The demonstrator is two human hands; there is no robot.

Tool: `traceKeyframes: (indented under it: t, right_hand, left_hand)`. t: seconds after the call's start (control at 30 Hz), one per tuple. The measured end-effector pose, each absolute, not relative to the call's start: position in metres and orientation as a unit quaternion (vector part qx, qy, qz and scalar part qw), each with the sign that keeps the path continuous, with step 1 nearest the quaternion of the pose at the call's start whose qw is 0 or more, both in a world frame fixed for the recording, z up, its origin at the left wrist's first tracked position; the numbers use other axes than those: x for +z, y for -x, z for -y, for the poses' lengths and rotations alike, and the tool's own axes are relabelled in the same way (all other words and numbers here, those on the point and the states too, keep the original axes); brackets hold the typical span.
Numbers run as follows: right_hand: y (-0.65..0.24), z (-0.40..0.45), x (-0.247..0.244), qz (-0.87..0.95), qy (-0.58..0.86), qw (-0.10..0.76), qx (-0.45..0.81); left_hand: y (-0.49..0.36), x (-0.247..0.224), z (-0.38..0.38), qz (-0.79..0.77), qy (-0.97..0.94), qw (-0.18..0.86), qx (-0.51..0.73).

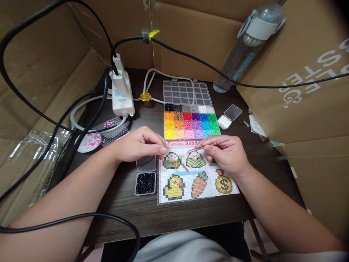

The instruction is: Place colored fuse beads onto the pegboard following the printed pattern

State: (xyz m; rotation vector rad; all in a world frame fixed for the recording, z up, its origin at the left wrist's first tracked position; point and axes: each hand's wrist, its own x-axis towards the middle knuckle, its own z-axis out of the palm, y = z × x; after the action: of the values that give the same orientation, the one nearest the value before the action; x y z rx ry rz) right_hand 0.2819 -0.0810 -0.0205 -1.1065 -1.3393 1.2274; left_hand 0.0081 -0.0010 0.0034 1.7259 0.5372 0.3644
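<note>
I see my left hand curled with its fingertips pressed together at the upper left corner of the clear square pegboard laid over a printed pattern sheet, which I judge pins it so it cannot slide on the dark wooden table. My right hand pinches a pair of thin pink tweezers, held low and nearly flat, tips aimed left toward the top row of pictures; whether a bead sits between the tips is too small to tell. The sheet shows a duck, a carrot and a money bag along its lower row.

Just beyond the board lies the open clear plastic organiser of coloured beads, lid folded back, close enough for the tweezers to reach. Beside my left hand stands a small clear box of black beads, its lid lying just above it, partly under my hand. A small clear box of white beads sits to the right of the organiser. A white power adapter with black cables and a clear water bottle stand further back against the cardboard walls
</note>
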Motion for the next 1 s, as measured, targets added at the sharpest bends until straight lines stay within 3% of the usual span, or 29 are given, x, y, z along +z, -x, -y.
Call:
traceKeyframes:
  t: [0.3, 1.0]
  right_hand:
    - [-0.269, 0.082, -0.021, 0.588, 0.462, 0.433, 0.503]
    - [-0.268, 0.082, -0.021, 0.58, 0.492, 0.418, 0.496]
  left_hand:
    - [-0.009, 0.005, 0.001, -0.23, -0.737, 0.617, 0.15]
    - [-0.008, 0.003, 0.0, -0.225, -0.737, 0.621, 0.142]
